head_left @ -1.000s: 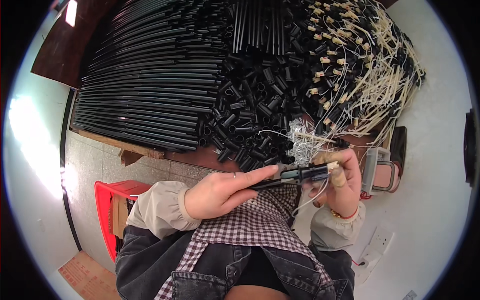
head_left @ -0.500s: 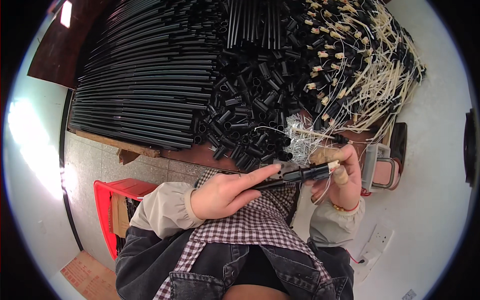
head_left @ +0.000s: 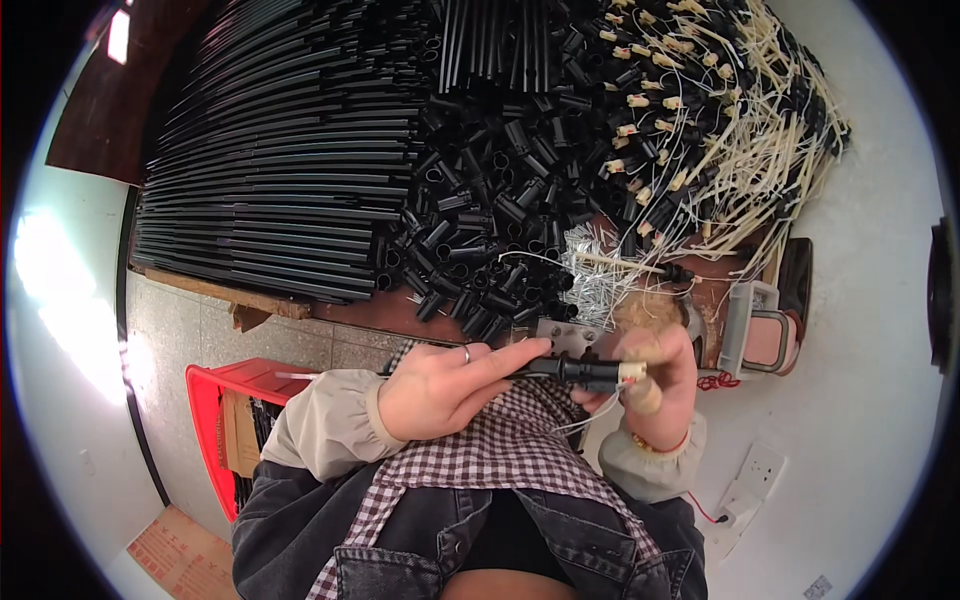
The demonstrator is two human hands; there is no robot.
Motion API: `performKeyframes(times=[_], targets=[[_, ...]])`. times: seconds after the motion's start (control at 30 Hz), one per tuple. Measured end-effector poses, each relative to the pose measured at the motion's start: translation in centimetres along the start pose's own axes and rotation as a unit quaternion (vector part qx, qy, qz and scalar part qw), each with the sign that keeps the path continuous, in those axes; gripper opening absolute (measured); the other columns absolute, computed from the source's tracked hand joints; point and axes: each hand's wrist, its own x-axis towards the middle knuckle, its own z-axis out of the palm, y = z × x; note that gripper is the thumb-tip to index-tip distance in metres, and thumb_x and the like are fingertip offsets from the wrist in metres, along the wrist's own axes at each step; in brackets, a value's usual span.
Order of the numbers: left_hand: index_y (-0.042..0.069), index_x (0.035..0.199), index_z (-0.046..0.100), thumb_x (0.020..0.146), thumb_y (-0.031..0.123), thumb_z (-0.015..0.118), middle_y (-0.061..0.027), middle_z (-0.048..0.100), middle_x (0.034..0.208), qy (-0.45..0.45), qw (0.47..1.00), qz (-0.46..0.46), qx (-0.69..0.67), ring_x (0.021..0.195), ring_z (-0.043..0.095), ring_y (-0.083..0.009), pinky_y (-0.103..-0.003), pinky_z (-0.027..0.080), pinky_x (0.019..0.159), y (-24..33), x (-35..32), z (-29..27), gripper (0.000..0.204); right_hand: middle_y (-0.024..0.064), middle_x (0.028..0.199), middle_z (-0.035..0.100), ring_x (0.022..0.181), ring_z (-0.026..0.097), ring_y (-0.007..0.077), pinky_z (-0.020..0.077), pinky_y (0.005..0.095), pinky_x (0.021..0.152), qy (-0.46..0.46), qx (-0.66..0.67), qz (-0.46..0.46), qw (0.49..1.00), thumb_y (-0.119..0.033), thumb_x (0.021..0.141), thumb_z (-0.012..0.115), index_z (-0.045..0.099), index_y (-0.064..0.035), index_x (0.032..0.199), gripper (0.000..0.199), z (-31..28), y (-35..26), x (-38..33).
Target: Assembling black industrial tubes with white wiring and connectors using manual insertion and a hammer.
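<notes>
My left hand (head_left: 432,392) is closed around a thin black rod, its index finger stretched along it toward the right. Joined in line with the rod, or pressed against it, is a black plastic socket (head_left: 590,371) with a cream connector end (head_left: 631,373). Thin white wires (head_left: 590,420) hang from that end. My right hand (head_left: 672,392), with tan covers on its fingertips, grips the socket at the connector end. Just beyond the socket sits a grey metal block (head_left: 568,332) with screws at the table edge. How far the rod enters the socket is hidden.
Long black rods (head_left: 280,170) cover the table's left. Short black sleeves (head_left: 490,220) lie in the middle beside silver metal pins (head_left: 590,275). Wired sockets (head_left: 720,130) are heaped at right. A clear plastic bin (head_left: 740,325) stands right; a red crate (head_left: 207,420) stands lower left.
My right hand and the socket have shifted left and slightly down. The socket now lies more level, and its wires swing further left. My left hand keeps its hold on the rod.
</notes>
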Motion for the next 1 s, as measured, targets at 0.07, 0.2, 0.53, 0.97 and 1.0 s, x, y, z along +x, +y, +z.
performKeyframes(times=[0.07, 0.2, 0.53, 0.97, 1.0], targets=[[0.006, 0.130, 0.051, 0.078, 0.001, 0.063, -0.0061, 0.061, 0.080, -0.005, 0.999, 0.004, 0.032, 0.053, 0.051, -0.0164, -0.024, 0.044, 0.050, 0.0, 0.0, 0.1, 0.054, 0.0102, 0.092, 0.055, 0.071, 0.061, 0.0198, 0.0519, 0.0244, 0.060, 0.004, -0.044, -0.025, 0.999, -0.003, 0.081, 0.066, 0.048, -0.0044, 0.097, 0.024, 0.1, 0.4, -0.4], [0.004, 0.127, 0.052, 0.077, 0.004, 0.065, -0.0045, 0.057, 0.079, -0.063, 0.996, 0.023, 0.059, 0.056, 0.051, -0.0158, -0.023, 0.044, 0.051, 0.5, 0.6, 0.7, 0.052, 0.0063, 0.088, 0.058, 0.068, 0.052, 0.0116, 0.0434, 0.0211, 0.058, -0.033, -0.124, 0.125, 0.984, -0.002, 0.073, 0.074, 0.053, -0.0045, 0.095, 0.031, -0.3, 2.8, -1.0], [0.004, 0.106, 0.060, 0.080, 0.014, 0.067, -0.0079, 0.060, 0.090, -0.061, 0.977, 0.028, -0.202, 0.065, 0.056, -0.0228, -0.029, 0.048, 0.058, -1.6, -0.4, 2.4, 0.029, 0.0015, 0.071, 0.061, 0.057, 0.050, 0.0092, 0.0406, 0.0212, 0.053, -0.106, -0.313, -0.024, 0.943, -0.004, 0.063, 0.080, 0.066, -0.0020, 0.088, 0.028, 0.7, -0.1, 0.6], [0.002, 0.087, 0.060, 0.080, 0.016, 0.066, -0.0094, 0.061, 0.071, 0.046, 0.993, -0.107, -0.014, 0.057, 0.057, -0.0253, -0.031, 0.046, 0.053, -2.5, -4.4, 2.9, 0.017, 0.0069, 0.086, 0.063, 0.065, 0.053, 0.0144, 0.0440, 0.0259, 0.057, -0.057, -0.656, -0.032, 0.752, -0.008, 0.075, 0.066, 0.065, -0.0029, 0.097, 0.023, -3.8, 2.4, 7.1], [0.002, 0.087, 0.060, 0.080, 0.017, 0.066, -0.0089, 0.061, 0.068, 0.052, 0.993, -0.105, -0.013, 0.056, 0.057, -0.0255, -0.031, 0.046, 0.052, -2.3, -4.6, 3.1, 0.017, 0.0076, 0.091, 0.062, 0.071, 0.054, 0.0147, 0.0448, 0.0256, 0.061, -0.092, -0.641, -0.019, 0.762, -0.006, 0.073, 0.066, 0.063, -0.0044, 0.099, 0.026, -5.0, 3.3, 7.4]])
